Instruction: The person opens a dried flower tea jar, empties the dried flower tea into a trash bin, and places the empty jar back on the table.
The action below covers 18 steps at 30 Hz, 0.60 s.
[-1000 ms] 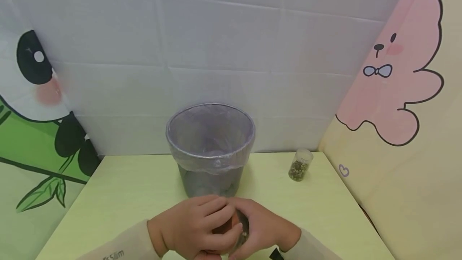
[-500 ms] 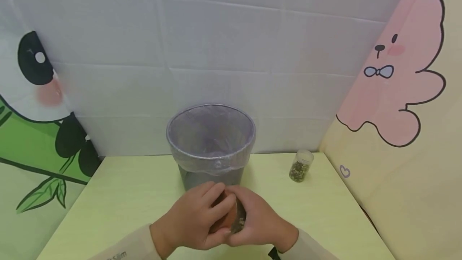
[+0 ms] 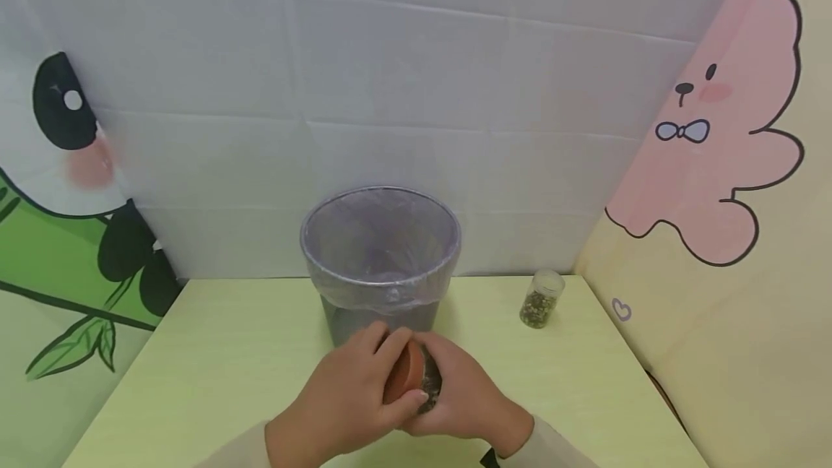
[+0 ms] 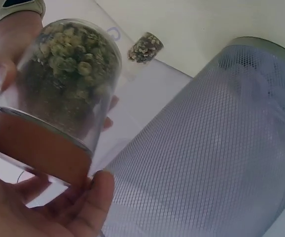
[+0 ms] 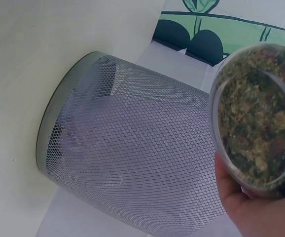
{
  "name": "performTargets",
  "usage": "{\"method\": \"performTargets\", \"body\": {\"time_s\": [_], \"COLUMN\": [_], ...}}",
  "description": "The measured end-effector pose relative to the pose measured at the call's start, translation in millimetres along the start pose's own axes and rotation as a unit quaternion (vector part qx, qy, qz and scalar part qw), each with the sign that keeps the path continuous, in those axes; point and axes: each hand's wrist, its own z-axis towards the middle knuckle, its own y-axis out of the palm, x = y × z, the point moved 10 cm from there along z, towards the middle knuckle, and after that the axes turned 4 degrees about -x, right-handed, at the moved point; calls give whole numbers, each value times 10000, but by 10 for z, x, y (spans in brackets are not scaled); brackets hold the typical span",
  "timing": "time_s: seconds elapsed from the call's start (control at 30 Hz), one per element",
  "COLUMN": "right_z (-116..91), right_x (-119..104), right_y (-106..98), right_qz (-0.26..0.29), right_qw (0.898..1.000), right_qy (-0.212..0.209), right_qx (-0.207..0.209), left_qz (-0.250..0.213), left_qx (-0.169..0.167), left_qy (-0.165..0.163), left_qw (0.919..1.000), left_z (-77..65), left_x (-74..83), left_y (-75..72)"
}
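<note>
Left hand (image 3: 347,388) curled round the brown lid (image 3: 406,373), right hand (image 3: 471,396) wrapped about the glass body: between them the person grips one jar (image 3: 432,381), held up off the surface (image 3: 240,352) at the near side of the bin (image 3: 351,318). I'd judge the work to be at the lid: both hands have their holds, the lid sits on its end, and the dried flower buds are inside the glass. Turning the lid or freeing it looks not yet done (whether it is being loosened or tightened, I can't tell). A second jar (image 3: 542,298) stands apart at the far right, untouched.

Both wrists angle inward, forearms coming from either side, with the jar tipped sideways so that its lid faces left. Left thumb and fingers span the lid; the right thumb lies along the near side.
</note>
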Motion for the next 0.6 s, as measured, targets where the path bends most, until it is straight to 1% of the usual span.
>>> {"method": "performTargets", "body": {"time_s": [0.07, 0.17, 0.23, 0.27, 0.4, 0.5, 0.6], "right_z": [-4, 4, 9, 9, 10, 9, 6], "right_x": [4, -10, -19, -23, -57, -80, -84], "right_y": [6, 13, 27, 34, 78, 121, 146], "right_qz": [202, 369, 520, 614, 1229, 1732, 1973], "right_qw": [9997, 9990, 9979, 9971, 9883, 9765, 9698], "right_qy": [-45, -109, -158, -193, -521, -798, -869], "right_qx": [-96, -224, -339, -399, -734, -1001, -1142], "left_qz": [20, -18, -129, -215, -513, -494, -424], "left_qx": [-38, 29, 29, 2, -220, -358, -398], "left_qy": [252, 777, 1090, 1191, 1642, 2050, 2376], "left_qw": [9997, 9970, 9940, 9927, 9848, 9769, 9696], "left_z": [-8, -21, -31, -36, -68, -108, -149], "left_x": [24, 76, 114, 129, 216, 282, 288], "left_y": [-37, -129, -182, -204, -249, -252, -239]}}
